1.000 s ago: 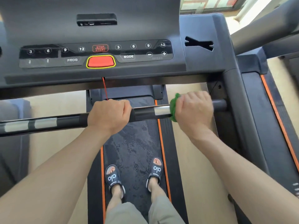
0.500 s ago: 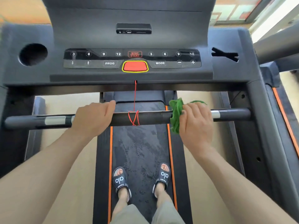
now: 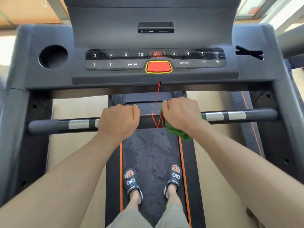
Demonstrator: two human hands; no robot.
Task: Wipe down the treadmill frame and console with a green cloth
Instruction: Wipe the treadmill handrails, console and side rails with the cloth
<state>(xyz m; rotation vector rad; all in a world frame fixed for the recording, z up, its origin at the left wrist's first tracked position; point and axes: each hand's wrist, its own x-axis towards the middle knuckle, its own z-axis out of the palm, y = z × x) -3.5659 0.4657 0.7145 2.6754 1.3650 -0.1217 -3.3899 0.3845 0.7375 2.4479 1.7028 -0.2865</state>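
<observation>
A black handlebar (image 3: 256, 115) with silver sensor bands spans the grey treadmill frame (image 3: 16, 102). My left hand (image 3: 119, 120) grips the bar left of centre. My right hand (image 3: 181, 115) grips the green cloth (image 3: 178, 133), wrapped round the bar just right of centre; part of the cloth hangs below my wrist. A red safety cord (image 3: 157, 102) drops from the console and is looped round the bar between my hands. The console (image 3: 156, 60) with its red stop button (image 3: 158, 66) is above.
A round cup holder (image 3: 53, 56) sits at the console's left, a slotted recess (image 3: 249, 52) at its right. My feet in black slides (image 3: 132, 182) stand on the black belt (image 3: 151, 150) with orange edge stripes. Another treadmill's belt (image 3: 246, 111) lies to the right.
My right hand slid the green cloth leftward along the bar, from near the right end up to the red cord. My left hand kept its grip. The view shifted to centre the console.
</observation>
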